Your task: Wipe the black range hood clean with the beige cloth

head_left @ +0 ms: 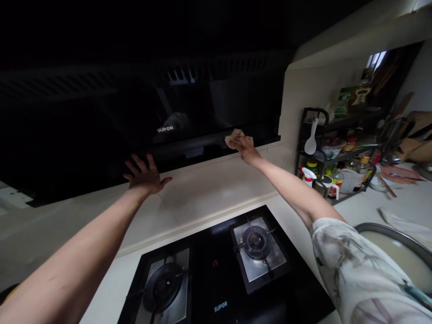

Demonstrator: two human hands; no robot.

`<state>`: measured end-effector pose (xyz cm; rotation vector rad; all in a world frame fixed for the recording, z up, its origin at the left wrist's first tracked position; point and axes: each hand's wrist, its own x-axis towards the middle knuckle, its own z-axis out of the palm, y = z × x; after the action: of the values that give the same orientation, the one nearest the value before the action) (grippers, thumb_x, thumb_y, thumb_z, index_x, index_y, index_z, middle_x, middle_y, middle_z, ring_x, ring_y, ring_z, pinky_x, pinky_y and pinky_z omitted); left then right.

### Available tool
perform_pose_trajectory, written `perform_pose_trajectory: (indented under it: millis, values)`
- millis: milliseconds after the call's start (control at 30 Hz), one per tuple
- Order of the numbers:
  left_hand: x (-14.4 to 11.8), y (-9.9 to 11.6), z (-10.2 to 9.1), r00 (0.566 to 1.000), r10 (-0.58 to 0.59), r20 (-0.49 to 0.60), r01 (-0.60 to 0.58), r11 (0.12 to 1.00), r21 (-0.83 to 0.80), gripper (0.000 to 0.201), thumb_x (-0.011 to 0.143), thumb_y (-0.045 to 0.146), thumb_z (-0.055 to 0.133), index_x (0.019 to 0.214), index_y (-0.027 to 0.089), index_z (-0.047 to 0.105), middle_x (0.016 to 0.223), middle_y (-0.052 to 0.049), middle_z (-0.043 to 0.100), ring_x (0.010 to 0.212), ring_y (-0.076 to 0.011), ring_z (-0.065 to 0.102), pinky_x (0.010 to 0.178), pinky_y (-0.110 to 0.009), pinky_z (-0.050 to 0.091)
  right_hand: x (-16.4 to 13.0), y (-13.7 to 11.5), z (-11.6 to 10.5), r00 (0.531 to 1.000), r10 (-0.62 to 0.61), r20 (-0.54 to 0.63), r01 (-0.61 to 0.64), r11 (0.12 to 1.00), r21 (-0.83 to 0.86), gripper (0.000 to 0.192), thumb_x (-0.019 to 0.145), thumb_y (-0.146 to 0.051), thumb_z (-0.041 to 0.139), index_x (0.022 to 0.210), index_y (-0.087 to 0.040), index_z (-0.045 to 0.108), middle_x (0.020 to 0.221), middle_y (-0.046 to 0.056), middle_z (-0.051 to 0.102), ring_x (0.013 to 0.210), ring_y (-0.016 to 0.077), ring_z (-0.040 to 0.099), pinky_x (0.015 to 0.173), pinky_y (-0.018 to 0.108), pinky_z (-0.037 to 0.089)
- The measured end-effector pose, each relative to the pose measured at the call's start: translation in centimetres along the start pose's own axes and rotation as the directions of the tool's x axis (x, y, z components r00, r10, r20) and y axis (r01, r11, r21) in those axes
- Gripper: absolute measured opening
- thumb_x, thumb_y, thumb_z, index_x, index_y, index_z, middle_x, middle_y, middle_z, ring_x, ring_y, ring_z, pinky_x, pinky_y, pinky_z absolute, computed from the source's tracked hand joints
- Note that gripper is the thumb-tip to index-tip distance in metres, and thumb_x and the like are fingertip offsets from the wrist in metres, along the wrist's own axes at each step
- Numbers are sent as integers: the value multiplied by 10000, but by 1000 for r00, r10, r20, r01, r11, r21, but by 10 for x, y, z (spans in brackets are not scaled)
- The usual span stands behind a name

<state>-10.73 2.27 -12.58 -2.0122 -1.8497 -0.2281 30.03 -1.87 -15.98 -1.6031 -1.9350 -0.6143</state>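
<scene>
A black range hood (101,126) with a glossy front hangs over the tiled wall. My left hand (145,174) lies flat with fingers spread against the hood's lower edge, holding nothing. My right hand (245,146) reaches to the hood's lower right edge and presses a small beige cloth (233,136) against it. Below sits a black two-burner gas hob (219,270) with the left burner (164,285) and right burner (257,240) unlit.
A black wire rack (324,153) with bottles, jars and a white spoon stands at the right of the counter. A red strainer (401,174), a white rag (401,222) and a large round metal pot (394,234) lie further right.
</scene>
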Motion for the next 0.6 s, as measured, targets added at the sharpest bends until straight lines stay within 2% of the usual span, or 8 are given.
perform_pose_trajectory:
  millis: [100, 200, 300, 400, 467, 533, 567, 600]
  values:
    - [1, 0, 1, 1000, -8, -1, 8, 1000, 10, 1121, 1034, 675, 532, 1728, 24, -60, 1723, -384, -159, 1596, -619, 29, 1187, -758, 307, -19, 58, -19, 991, 127, -38, -128, 991, -28, 642, 946, -15, 420, 1494, -260, 647, 1533, 120, 526, 1394, 277, 447, 1191, 477, 382]
    - [0, 1, 2, 1000, -12, -14, 12, 1000, 16, 1105, 1041, 669, 524, 1730, 24, -50, 1725, -384, -148, 1595, -619, 36, 1186, -760, 306, -43, 110, -40, 964, 247, -98, -256, 962, -95, 590, 982, -44, 405, 1483, -228, 655, 1497, 155, 542, 1359, 283, 463, 1160, 480, 397]
    - [-1, 2, 0, 1000, -19, -16, 19, 1000, 17, 1106, 1040, 659, 541, 1731, 20, -40, 1723, -384, -150, 1597, -616, 40, 1182, -761, 310, -61, 137, -50, 954, 277, -114, -292, 945, -150, 546, 1014, -85, 417, 1489, -218, 652, 1494, 172, 531, 1340, 292, 459, 1150, 497, 396]
    - [-3, 3, -3, 1000, -19, -20, 19, 1000, 9, 1114, 1037, 645, 561, 1728, 11, -41, 1722, -388, -153, 1596, -619, 32, 1182, -760, 311, -62, 127, -35, 903, 377, -204, -400, 913, -84, 553, 1010, -87, 426, 1518, -196, 615, 1519, 196, 487, 1342, 284, 466, 1149, 480, 409]
    - [-4, 4, -5, 1000, -13, -15, 13, 1000, 0, 1112, 1039, 635, 565, 1726, 3, -38, 1721, -394, -148, 1592, -627, 26, 1185, -765, 302, -56, 102, -12, 798, 512, -318, -533, 846, 27, 571, 1038, -112, 344, 1579, -133, 523, 1500, 249, 473, 1337, 279, 494, 1142, 485, 429]
    - [-6, 5, -7, 1000, -12, -1, 12, 1000, -5, 1112, 1041, 632, 566, 1725, 2, -41, 1720, -399, -145, 1591, -629, 23, 1189, -770, 291, -46, 68, 15, 692, 605, -395, -604, 784, 143, 609, 1067, -152, 183, 1622, -45, 409, 1430, 310, 497, 1320, 286, 532, 1122, 517, 455]
    - [-6, 6, -8, 1000, -14, 6, 14, 1000, -5, 1115, 1039, 630, 572, 1725, 2, -44, 1718, -401, -146, 1590, -630, 23, 1191, -771, 288, -40, 49, 29, 684, 604, -409, -592, 787, 174, 642, 1067, -165, 100, 1630, -15, 371, 1401, 331, 510, 1313, 294, 547, 1103, 529, 472]
    - [-7, 6, -10, 1000, -14, 13, 14, 1000, -6, 1121, 1036, 627, 581, 1725, 1, -43, 1717, -402, -146, 1590, -631, 22, 1190, -773, 287, -34, 29, 42, 707, 576, -411, -555, 812, 183, 666, 1069, -184, 47, 1634, -13, 355, 1386, 335, 523, 1308, 297, 560, 1081, 522, 493]
